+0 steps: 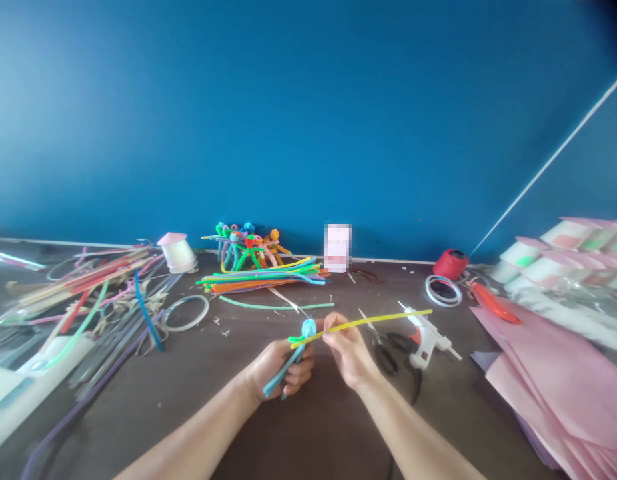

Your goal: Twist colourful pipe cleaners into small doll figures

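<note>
My left hand [283, 370] is closed on a light blue pipe cleaner figure [309, 328], which has a rolled round head at the top and blue strands hanging down across the fingers. A short green piece [297, 339] sticks out to the left below the head. Between thumb and fingers, my right hand [345, 347] pinches a long yellow pipe cleaner [378, 319]. Its left end crosses the blue figure just under the head, and its other end reaches out to the right above the glue gun.
Scissors [387, 359] and a white glue gun [425, 341] lie right of my hands. Behind are bundled pipe cleaners [263, 277] and small finished figures [251, 250]. Loose strips [108, 293] cover the left; pink sheets [553, 380] and red thread [450, 265] lie right.
</note>
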The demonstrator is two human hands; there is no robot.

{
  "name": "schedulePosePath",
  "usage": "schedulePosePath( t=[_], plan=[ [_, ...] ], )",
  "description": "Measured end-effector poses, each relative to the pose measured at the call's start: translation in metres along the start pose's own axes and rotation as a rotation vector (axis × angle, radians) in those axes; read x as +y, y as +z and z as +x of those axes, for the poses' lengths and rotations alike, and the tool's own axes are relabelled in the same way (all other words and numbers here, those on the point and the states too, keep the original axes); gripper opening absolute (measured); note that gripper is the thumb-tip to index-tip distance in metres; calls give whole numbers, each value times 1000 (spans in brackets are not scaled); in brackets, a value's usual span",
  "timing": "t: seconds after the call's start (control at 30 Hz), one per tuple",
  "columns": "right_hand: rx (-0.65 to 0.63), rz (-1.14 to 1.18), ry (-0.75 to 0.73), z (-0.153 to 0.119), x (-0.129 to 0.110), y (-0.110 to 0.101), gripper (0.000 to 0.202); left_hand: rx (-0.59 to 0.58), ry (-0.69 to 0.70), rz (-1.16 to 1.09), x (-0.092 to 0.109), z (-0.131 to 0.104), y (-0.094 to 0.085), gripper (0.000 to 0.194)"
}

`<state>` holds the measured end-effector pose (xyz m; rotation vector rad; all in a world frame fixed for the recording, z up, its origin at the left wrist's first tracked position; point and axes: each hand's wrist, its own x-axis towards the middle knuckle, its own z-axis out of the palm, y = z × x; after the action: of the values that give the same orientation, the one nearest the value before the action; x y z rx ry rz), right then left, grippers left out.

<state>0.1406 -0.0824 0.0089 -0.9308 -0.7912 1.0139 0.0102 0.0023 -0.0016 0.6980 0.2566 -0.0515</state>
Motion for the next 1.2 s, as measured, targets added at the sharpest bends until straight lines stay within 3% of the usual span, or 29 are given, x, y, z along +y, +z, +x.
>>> schedulePosePath(
  t=[0.13,0.3,0.47,0.6,0.7,0.9,1.03,1.2],
  plan=[
    [47,-25,-13,0,-4,3,10,163,163,87,-7,4,6,23],
    [172,-145,-69,3,-5,0,13,440,384,46,-10,7,14,12],
    [223,-219,-79,3,-3,-3,13,423,411,15,-7,7,14,17],
    [187,-239,-74,1,-4,-1,13,523,433,60,-8,8,13,21],
    [167,-258,-80,0,-4,-1,12,527,468,152,-9,9,14,22],
    [236,-260,-165,1,-2,-7,9,596,539,198,-10,8,18,24],
    [231,-298,-136,2,-2,-8,9,605,566,213,-10,8,19,25],
    [222,-317,-99,1,-6,-4,9,706,544,168,-10,9,19,27]
  ],
)
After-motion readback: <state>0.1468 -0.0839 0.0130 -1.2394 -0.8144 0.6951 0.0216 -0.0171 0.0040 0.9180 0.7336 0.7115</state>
